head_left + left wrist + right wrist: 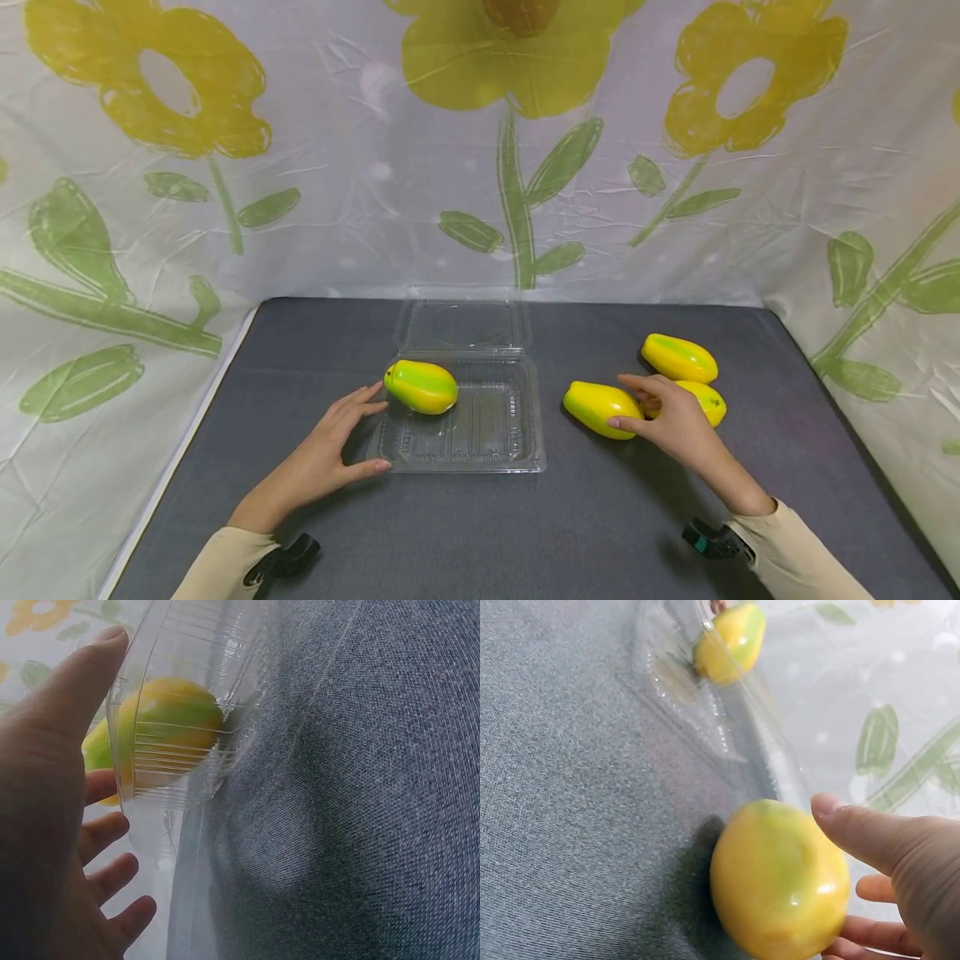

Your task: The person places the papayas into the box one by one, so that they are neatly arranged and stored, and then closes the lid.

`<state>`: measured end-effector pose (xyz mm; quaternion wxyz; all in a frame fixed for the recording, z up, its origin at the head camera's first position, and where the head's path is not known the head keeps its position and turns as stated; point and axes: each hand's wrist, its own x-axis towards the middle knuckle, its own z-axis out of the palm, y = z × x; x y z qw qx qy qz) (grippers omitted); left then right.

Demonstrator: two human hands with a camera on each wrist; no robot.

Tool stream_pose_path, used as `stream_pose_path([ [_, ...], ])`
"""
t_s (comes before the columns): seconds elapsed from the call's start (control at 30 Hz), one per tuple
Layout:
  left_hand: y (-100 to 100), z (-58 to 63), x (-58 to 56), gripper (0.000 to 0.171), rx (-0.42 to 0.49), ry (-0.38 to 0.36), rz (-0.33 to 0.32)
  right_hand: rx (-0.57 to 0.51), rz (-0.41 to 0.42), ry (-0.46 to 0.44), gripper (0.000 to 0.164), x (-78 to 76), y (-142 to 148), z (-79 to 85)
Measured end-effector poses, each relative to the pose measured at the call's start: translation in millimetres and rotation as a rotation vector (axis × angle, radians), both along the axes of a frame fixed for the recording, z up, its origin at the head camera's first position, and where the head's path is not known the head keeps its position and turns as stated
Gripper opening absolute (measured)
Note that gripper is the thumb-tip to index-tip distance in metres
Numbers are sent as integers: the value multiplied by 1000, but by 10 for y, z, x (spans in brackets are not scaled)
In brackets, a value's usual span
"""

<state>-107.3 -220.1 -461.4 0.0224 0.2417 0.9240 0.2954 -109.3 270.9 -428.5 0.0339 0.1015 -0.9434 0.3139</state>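
A yellow-green papaya [422,387] lies at the back left of an open clear plastic clamshell box [487,457], its tip reaching over the left rim. My left hand [324,454] is spread beside that rim, thumb near the front corner; the left wrist view shows its fingers [112,874] relaxed along the clear wall. To the right of the box, my right hand [675,417] is at the right end of another papaya [600,408]. Its thumb [862,829] stands apart from the skin, and the other fingers are partly hidden behind the fruit.
Behind the right hand lie two more papayas, one farther back [679,358] and one partly covered by the hand [705,402]. The box's lid [463,325] is folded back on the grey table [480,542]. A flowered cloth [337,167] hangs behind and at the sides.
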Motion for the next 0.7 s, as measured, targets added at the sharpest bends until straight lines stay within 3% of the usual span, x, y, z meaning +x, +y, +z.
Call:
stream_pose_path([
  [0.7,0,-12,-3,86,2,3,5,74,4,31,62,-19,-13,-81],
])
